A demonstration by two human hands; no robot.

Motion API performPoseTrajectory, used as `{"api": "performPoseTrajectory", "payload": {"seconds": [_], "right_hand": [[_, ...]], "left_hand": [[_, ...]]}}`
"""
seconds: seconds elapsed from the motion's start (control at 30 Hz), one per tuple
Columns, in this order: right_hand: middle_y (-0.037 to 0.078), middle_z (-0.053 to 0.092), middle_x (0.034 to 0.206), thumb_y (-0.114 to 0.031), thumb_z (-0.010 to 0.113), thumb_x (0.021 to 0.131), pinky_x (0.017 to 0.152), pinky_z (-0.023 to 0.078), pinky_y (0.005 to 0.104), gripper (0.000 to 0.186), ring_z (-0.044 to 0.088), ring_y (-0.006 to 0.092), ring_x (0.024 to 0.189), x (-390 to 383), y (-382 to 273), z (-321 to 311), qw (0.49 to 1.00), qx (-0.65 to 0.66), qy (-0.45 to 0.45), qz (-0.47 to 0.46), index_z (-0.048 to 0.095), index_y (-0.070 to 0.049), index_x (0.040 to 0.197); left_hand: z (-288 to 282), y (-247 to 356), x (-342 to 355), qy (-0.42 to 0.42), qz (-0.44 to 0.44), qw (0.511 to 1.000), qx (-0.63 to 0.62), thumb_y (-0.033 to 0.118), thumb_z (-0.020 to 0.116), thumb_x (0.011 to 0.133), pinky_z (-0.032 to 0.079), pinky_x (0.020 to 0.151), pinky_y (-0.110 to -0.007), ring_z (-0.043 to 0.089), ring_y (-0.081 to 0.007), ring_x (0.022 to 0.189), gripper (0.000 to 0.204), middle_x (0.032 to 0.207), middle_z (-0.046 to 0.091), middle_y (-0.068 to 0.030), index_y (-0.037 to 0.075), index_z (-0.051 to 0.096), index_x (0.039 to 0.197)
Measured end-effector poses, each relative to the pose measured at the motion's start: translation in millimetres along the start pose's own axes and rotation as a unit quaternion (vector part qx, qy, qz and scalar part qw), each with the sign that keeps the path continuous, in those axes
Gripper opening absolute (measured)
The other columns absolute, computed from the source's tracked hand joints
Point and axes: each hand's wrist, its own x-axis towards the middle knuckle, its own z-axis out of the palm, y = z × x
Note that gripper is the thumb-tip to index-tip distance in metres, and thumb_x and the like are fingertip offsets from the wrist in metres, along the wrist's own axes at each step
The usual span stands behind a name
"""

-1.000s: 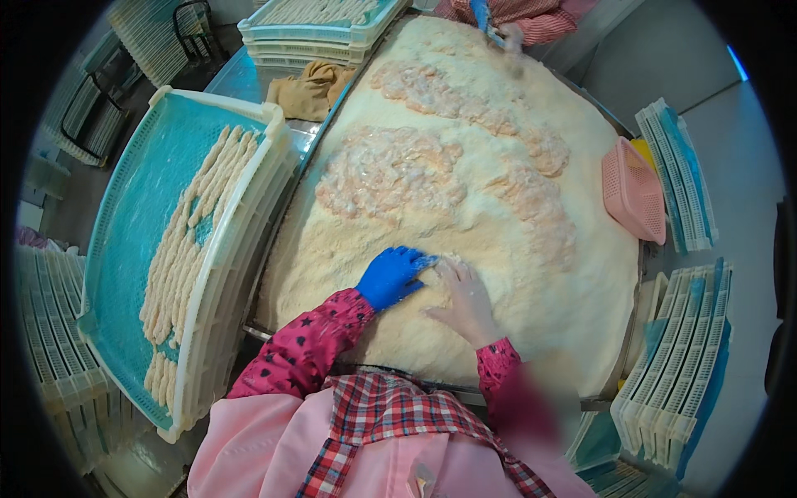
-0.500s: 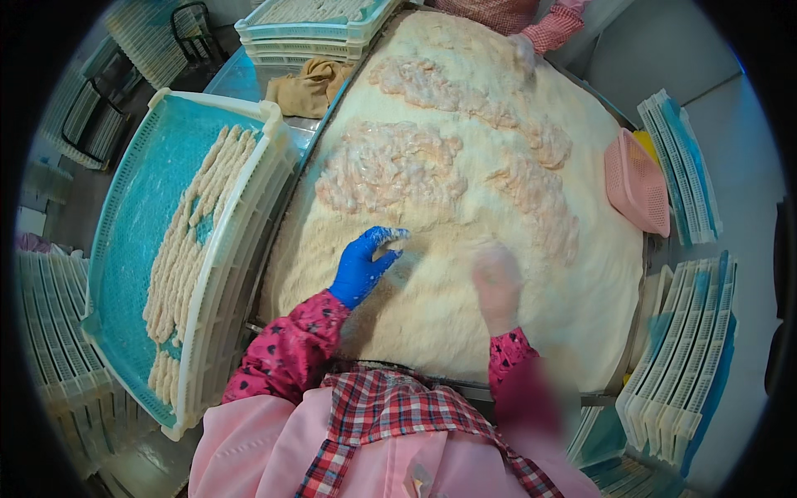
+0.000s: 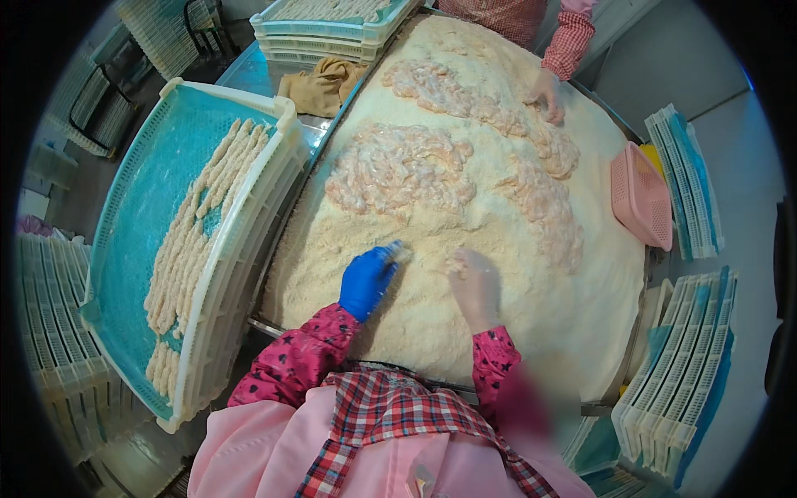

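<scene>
My left hand (image 3: 368,279), in a blue glove dusted with crumbs, is just above the crumb-covered table with its fingers drawn together. Something pale shows at its fingertips, too small to make out. To its right, my right hand (image 3: 476,288) is slightly blurred, its fingers curled down into pale crumbs (image 3: 432,290); what they close on is hidden. Beyond both hands lies a wet heap of pinkish raw meat strips (image 3: 403,170). A second band of meat strips (image 3: 544,216) lies farther right, partly sunk in the crumbs.
At my left, a stacked tray with a turquoise mesh liner (image 3: 137,249) bears rows of crumb-coated strips (image 3: 195,236). A pink basket (image 3: 641,195) sits at the table's right edge. Across the table, a co-worker's hand (image 3: 545,95) reaches over the meat. More trays (image 3: 677,365) stand at right.
My left hand's fingers have closed from a wide curve. My right hand has moved left and down toward the crumbs, nearer my left. The co-worker's hand has come farther over the table.
</scene>
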Motion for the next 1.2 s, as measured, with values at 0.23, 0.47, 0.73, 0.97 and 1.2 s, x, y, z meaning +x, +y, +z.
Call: {"api": "performPoseTrajectory", "payload": {"seconds": [0.23,0.47,0.73,0.97,1.2], "right_hand": [[0.012,0.060,0.090,-0.006,0.068,0.067,0.080,0.044,0.0385,0.032,0.056,0.0320,0.087,-2.1,-15.9,-15.4,0.980,0.149,0.003,0.131,0.058,-0.004,0.098],[0.013,0.062,0.091,-0.006,0.068,0.069,0.076,0.047,0.0369,0.023,0.059,0.0292,0.086,0.6,-2.6,-30.2,0.983,0.046,-0.105,-0.145,0.061,-0.005,0.091],[0.013,0.062,0.092,-0.001,0.065,0.072,0.075,0.048,0.0319,0.024,0.061,0.0269,0.081,-5.8,-10.0,-5.2,0.927,0.329,-0.021,0.178,0.061,-0.003,0.096],[0.014,0.060,0.085,-0.002,0.062,0.076,0.067,0.047,0.0324,0.018,0.059,0.0234,0.071,-11.1,-84.0,6.8,0.986,0.129,0.001,-0.106,0.062,-0.003,0.093],[0.018,0.052,0.115,-0.020,0.042,0.088,0.099,0.026,0.0459,0.037,0.038,0.0318,0.117,-0.4,-101.5,-3.3,0.991,0.032,-0.007,-0.126,0.054,-0.007,0.120]], "left_hand": [[-4.6,-14.9,-7.9,0.021,-0.246,0.721,-0.648,0.012,0.052,0.091,0.046,0.073,-0.025,0.057,-0.0167,0.085,0.027,0.104,0.061,-0.0096,0.000,0.053,0.114],[-10.0,-4.5,-15.5,0.037,-0.239,0.630,-0.738,0.026,0.045,0.094,0.048,0.081,-0.029,0.058,-0.0247,0.099,0.040,0.114,0.057,-0.0161,-0.002,0.047,0.123],[-6.7,21.0,-18.3,-0.024,-0.238,0.609,-0.756,0.041,0.029,0.097,0.037,0.099,-0.041,0.049,-0.0279,0.113,0.054,0.131,0.045,-0.0161,0.004,0.034,0.135],[43.3,3.1,-21.5,-0.044,-0.160,0.472,-0.866,0.044,0.031,0.096,0.030,0.105,-0.042,0.043,-0.0284,0.120,0.056,0.133,0.043,-0.0168,0.005,0.032,0.136],[17.6,66.3,-10.3,0.012,-0.108,0.536,-0.837,0.054,0.034,0.091,0.019,0.109,-0.041,0.030,-0.0257,0.131,0.066,0.144,0.030,-0.0106,0.014,0.024,0.142]]}}
